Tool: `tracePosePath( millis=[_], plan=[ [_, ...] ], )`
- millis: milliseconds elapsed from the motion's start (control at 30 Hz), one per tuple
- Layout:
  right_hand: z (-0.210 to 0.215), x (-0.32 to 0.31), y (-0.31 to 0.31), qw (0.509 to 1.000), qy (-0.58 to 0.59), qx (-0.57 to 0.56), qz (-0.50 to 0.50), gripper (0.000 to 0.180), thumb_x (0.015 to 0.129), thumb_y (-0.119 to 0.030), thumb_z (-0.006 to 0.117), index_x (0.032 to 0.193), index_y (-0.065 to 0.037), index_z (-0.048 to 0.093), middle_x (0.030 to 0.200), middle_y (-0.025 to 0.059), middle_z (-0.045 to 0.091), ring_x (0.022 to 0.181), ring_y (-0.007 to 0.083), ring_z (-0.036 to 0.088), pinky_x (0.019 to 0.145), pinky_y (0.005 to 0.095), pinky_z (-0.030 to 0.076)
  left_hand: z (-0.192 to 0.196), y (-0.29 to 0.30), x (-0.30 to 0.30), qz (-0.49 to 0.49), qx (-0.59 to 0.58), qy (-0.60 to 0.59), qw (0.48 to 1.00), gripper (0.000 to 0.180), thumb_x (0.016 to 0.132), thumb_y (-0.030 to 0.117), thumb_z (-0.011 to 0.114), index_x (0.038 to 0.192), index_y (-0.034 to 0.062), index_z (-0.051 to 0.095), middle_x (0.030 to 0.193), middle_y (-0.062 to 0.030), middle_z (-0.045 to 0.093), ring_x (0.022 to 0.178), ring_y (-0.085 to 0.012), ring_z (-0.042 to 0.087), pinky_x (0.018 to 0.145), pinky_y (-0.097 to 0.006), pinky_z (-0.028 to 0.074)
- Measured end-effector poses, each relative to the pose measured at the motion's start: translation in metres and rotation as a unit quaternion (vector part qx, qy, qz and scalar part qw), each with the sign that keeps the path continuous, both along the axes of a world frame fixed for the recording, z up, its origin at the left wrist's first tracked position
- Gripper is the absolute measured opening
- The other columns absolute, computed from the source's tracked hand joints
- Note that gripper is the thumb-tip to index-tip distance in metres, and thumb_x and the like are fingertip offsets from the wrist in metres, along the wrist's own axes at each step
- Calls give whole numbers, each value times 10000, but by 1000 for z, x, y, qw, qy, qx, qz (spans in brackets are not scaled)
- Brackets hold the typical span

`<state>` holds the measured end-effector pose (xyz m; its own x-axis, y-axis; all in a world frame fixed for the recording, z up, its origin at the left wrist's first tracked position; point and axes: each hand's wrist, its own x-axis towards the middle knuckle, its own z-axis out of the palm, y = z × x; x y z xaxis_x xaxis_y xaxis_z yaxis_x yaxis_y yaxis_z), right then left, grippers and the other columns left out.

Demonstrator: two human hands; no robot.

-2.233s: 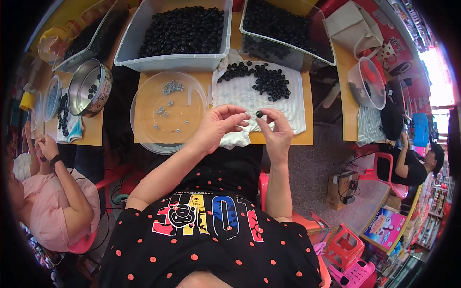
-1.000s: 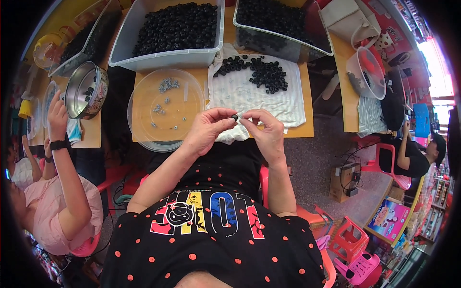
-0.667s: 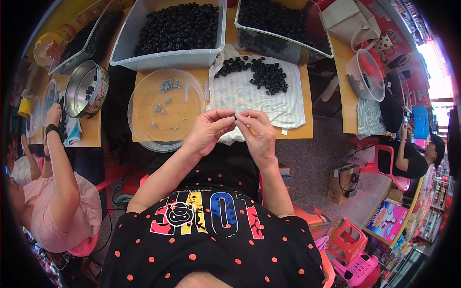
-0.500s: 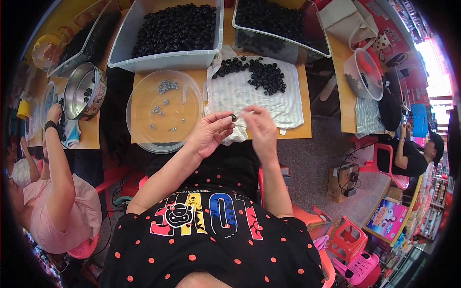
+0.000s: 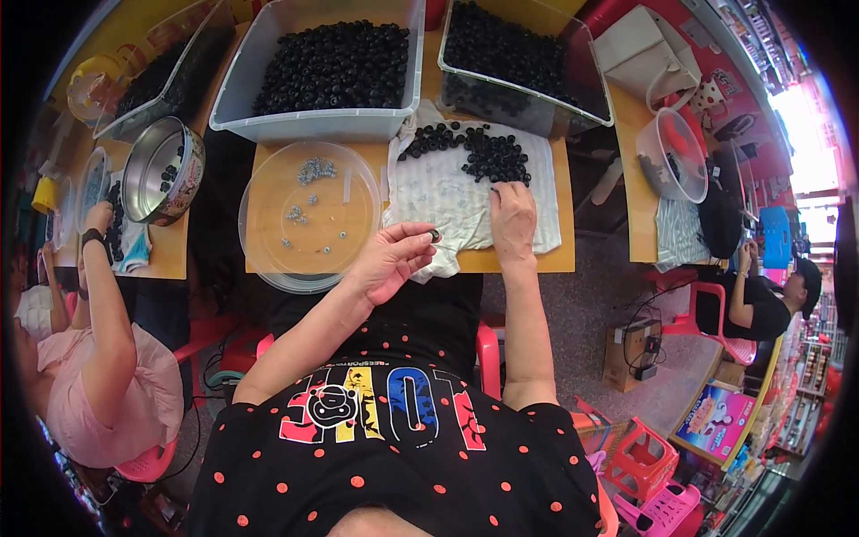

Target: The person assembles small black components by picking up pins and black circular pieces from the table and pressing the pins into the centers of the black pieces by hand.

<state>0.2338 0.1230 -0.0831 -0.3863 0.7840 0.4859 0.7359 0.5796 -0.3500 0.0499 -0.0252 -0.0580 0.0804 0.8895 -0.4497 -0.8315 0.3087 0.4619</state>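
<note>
The left hand (image 5: 389, 259) pinches one small black ring (image 5: 435, 235) between thumb and fingertips, closed on it and lifted just above the near edge of the white cloth (image 5: 447, 192). The right hand (image 5: 512, 215) lies flat on that cloth with fingers loosely spread, holding nothing that shows; its fingertips touch the near edge of the heap of black rings (image 5: 474, 154) lying at twelve o'clock from it.

At nine o'clock from the left hand sits a round clear tray (image 5: 268, 255) holding a scatter of small metal pieces (image 5: 315, 168), with much of its floor bare. Judging by this, the work looks far from finished: only one ring is in hand, the heap on the cloth is still large, and two bins behind it are still full. The grey bin (image 5: 331, 121) stands at twelve o'clock from the tray, and the clear bin (image 5: 528, 103) beside it at two o'clock, both loaded with black rings.

A steel bowl (image 5: 183, 174) tilts at ten o'clock, near another person's hand (image 5: 97, 217).

As for packages and signs, a brown box (image 5: 635, 351) stands on the floor at four o'clock from the right hand, and farther out the same way lies a flat pink and blue carton (image 5: 716, 422) with a picture on it. A beige box (image 5: 637, 45) sits at one o'clock.
</note>
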Motion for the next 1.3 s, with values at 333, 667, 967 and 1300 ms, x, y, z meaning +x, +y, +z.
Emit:
tracePosePath(
  millis=[333, 667, 967, 1300],
  plan=[
    [-9, 1, 3, 998, -18, 30, 53, 104, 791, -39, 644, 895, -31, 640, 901, 115, 591, 852, 300, 589, 760, 393, 478, 0, 0, 1, -3, 19, 11, 1000, 170, 875, 43, 670, 1044, 21, 667, 959, -58, 685, 811, -140, 649, 749, -259, 541],
    [8, 0, -13, 996, -86, 5, -3, 194, 814, -17, 635, 1006, -8, 660, 894, 125, 625, 847, 281, 611, 764, 351, 491, 2, 2, -4, 11, 19, 21, 1000, 179, 872, 36, 670, 1050, 19, 658, 971, -64, 680, 824, -139, 645, 760, -261, 541],
    [40, -12, -62, 582, 621, -507, 137, 173, 932, -51, 604, 1075, 37, 644, 968, 54, 650, 777, 76, 570, 742, 213, 479, 10, 12, -6, 23, 26, 30, 999, 169, 885, 46, 657, 1050, 24, 636, 968, -58, 668, 827, -131, 636, 766, -264, 543],
    [42, -35, -89, 761, 512, -377, 126, 173, 839, 43, 681, 1011, 25, 688, 1004, 65, 644, 893, 97, 590, 800, 204, 467, 11, 12, -6, 28, 40, 34, 998, 175, 878, 51, 671, 1048, 18, 655, 955, -44, 665, 852, -135, 640, 790, -264, 547]
  ],
)
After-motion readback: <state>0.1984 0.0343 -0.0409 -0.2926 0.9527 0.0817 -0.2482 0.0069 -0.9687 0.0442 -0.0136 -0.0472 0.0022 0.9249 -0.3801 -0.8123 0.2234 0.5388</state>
